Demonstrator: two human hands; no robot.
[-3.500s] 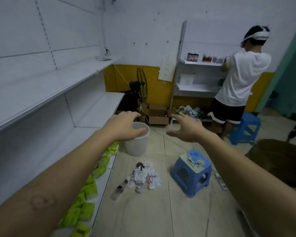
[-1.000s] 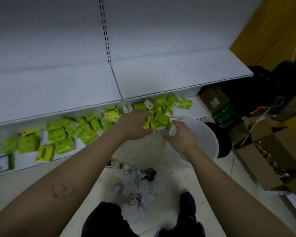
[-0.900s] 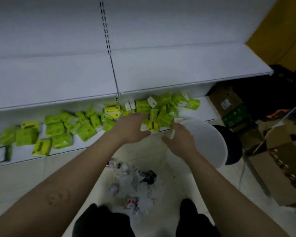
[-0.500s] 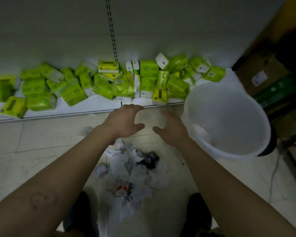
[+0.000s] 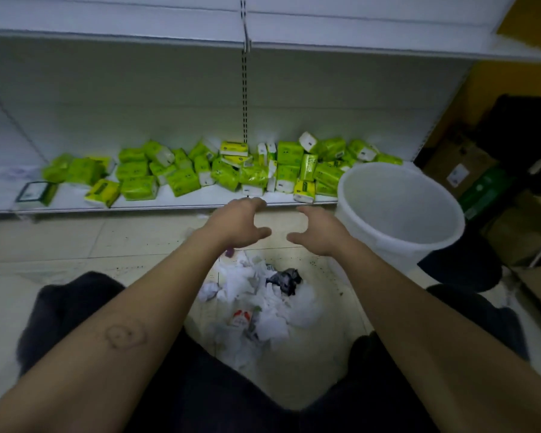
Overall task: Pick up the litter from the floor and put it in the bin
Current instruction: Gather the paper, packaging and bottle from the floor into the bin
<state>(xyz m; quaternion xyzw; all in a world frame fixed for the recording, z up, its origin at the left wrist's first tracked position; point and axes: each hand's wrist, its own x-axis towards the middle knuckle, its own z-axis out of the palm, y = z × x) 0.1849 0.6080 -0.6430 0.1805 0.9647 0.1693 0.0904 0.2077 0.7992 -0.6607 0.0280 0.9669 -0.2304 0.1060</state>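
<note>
**Empty hands poised above the litter heap, bin at the right**

A person squats facing low shelving. The left hand and the right hand are held out side by side, apart from each other, with a clear gap between the thumbs. Each has its fingers spread and loosely curved, and neither holds anything.

The litter is a heap of crumpled white paper on the floor, to the left of the white plastic bin and a little nearer the person than it. A dark crumpled piece lies on the side of the heap closest to the bin, and a red-and-white packet on the side away from it.

The relation that matters is this: the heap lies below both hands and back toward the person, so the reach is down and inward. Its long axis runs from under the hands toward the person's body, between the knees. Both hands look about equally near its far end, and neither touches it. The right hand is just beside the bin's wall; the left is well apart from it.

The bin stands upright, its mouth open, and looks empty. Nothing appears to have been gathered yet. Green tissue packs lie on the bottom shelf, left of the bin and beyond it.
</note>
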